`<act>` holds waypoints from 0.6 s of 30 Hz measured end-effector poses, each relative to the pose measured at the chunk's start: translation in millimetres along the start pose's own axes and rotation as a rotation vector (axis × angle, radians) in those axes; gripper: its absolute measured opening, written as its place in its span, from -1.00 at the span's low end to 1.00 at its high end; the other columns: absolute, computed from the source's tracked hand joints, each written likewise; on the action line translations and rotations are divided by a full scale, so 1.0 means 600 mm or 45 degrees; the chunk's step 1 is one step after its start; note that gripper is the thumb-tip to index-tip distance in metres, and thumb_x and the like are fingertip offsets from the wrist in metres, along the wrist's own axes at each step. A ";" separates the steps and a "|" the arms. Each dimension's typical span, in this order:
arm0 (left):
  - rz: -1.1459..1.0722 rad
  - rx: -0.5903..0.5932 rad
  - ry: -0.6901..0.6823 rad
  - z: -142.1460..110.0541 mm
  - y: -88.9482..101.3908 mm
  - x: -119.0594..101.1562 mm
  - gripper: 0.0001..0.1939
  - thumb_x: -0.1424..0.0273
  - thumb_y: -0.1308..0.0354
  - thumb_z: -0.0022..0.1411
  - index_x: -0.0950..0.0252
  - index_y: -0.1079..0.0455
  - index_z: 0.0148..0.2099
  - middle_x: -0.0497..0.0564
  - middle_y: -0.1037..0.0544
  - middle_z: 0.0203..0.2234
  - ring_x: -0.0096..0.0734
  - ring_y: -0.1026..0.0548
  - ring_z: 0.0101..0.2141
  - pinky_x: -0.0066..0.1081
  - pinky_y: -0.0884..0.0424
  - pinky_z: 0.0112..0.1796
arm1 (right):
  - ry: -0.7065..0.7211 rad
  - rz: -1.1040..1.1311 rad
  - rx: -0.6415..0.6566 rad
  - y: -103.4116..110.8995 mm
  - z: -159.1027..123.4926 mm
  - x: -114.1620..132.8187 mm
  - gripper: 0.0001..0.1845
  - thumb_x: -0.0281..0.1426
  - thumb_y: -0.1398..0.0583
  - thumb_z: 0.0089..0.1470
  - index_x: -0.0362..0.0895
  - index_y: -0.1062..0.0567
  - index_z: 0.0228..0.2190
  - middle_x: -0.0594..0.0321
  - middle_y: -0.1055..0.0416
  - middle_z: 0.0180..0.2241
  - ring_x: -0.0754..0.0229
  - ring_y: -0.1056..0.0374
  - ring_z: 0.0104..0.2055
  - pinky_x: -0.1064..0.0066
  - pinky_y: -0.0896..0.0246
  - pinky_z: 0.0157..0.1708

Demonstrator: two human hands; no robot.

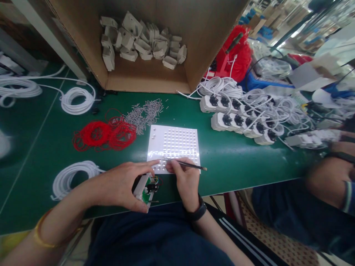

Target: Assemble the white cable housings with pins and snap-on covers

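Though your left hand (122, 184) half-hides the housing (145, 190) it grips, your right hand (188, 181) pinches a dark tool (191, 164); green table (235, 168), background clutter (266, 27) blurred

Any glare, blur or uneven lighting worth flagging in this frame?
Head view, centre: glare streaks the glossy white rectangular sheet of shiny round dots; head view, right edge: a co-worker's bare arm is smeared, probably by motion; head view, top: the open brown cardboard box is shadowed inside; head view, upper right: background washed out.

A green tabletop (244, 166) (faintly glossy) fronts a bright, cluttered room (273, 24).
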State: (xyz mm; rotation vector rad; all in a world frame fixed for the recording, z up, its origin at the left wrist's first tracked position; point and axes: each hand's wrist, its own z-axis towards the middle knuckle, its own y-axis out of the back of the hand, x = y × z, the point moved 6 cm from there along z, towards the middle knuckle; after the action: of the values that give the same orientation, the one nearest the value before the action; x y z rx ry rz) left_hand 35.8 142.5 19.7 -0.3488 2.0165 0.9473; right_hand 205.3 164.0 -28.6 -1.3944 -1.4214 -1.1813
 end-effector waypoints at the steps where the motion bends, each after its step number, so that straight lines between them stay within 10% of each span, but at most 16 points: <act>1: 0.014 0.007 0.004 0.000 0.000 0.000 -0.36 0.11 -0.31 -0.17 0.15 -0.35 0.01 0.02 -0.18 0.21 -0.10 -0.31 0.09 -0.29 -0.24 0.04 | 0.002 0.004 0.012 0.000 0.000 0.000 -0.80 -0.30 -0.25 -0.02 -0.19 -0.45 -0.48 0.21 -0.49 -0.54 0.19 -0.45 -0.50 0.39 -0.40 -0.46; 13: -0.004 -0.044 -0.010 -0.005 0.002 -0.005 -0.42 0.15 -0.32 -0.17 0.18 -0.38 -0.05 0.02 -0.22 0.19 -0.13 -0.29 0.11 -0.30 -0.23 0.06 | 0.038 0.004 0.084 -0.001 -0.002 0.003 -0.81 -0.30 -0.23 0.01 -0.19 -0.42 -0.45 0.22 -0.48 -0.52 0.20 -0.46 -0.47 0.40 -0.39 -0.44; 18: -0.259 -0.445 0.138 -0.035 0.001 0.027 -0.31 0.20 -0.35 -0.15 0.20 -0.27 0.06 0.08 -0.42 0.01 -0.09 -0.39 0.00 -0.23 -0.32 0.00 | -0.009 0.084 0.065 -0.002 -0.003 0.002 -0.76 -0.28 -0.28 -0.04 -0.16 -0.37 -0.42 0.27 -0.48 -0.50 0.19 -0.48 -0.46 0.39 -0.40 -0.42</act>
State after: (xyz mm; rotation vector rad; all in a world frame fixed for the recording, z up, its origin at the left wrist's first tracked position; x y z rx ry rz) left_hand 13.5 129.1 14.1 -0.7951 1.8635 1.1703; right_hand 203.9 162.4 -26.9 -1.4001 -1.3904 -1.0919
